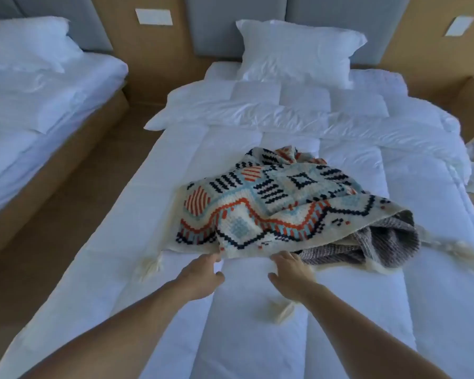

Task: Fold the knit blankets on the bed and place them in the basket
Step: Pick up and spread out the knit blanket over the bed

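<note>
Both left hand (200,277) and right hand (290,274) at edge of patterned blanket (257,203), grip unclear, grey blanket (381,242) beneath

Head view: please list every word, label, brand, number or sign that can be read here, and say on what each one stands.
None: no readable text shows in this view.
Blanket: only a knitted pattern of stripes, diamonds and zigzags, no letters.
Left wall plate and right wall plate: plain white, no print visible.
</note>
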Available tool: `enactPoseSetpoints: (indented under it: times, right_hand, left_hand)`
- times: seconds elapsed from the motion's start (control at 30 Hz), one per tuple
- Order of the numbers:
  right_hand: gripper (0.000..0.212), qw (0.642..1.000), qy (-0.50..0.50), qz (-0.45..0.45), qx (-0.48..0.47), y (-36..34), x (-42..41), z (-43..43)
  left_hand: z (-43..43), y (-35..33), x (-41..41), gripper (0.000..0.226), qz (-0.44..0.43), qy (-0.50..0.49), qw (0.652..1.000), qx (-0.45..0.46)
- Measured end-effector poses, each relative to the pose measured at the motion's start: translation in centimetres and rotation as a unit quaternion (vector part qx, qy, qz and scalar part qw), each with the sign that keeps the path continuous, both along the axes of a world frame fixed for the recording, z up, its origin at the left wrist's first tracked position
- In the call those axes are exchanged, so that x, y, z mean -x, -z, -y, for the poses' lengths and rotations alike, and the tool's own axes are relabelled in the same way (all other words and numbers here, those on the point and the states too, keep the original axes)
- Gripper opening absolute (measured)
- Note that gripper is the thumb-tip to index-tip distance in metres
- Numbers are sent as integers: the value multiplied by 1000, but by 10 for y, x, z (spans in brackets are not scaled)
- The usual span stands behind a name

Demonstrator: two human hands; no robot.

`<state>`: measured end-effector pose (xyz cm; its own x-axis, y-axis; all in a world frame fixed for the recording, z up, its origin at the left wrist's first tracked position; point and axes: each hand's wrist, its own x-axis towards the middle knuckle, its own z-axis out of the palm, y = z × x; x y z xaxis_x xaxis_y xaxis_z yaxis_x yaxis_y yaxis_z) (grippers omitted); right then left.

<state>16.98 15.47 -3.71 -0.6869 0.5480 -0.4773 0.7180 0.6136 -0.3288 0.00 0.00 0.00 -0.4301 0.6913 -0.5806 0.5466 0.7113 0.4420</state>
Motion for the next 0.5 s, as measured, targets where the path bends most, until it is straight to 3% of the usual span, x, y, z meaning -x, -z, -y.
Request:
enactPoseSetpoints:
  times: [0.17,0.33,0.5]
  right_hand:
    - [56,995,-101,-3,-15,66,54,-21]
    - [52,980,-176,-15,-91,126,91,-35]
    - [25,976,-160,-26,-146,168,101,-40]
  left_hand:
    - [-16,53,19,58,-16,-39,999,21]
    - [-24,102,33,62,-36,-55,998,14]
    - [-17,133,42,66,-66,-44,996,36]
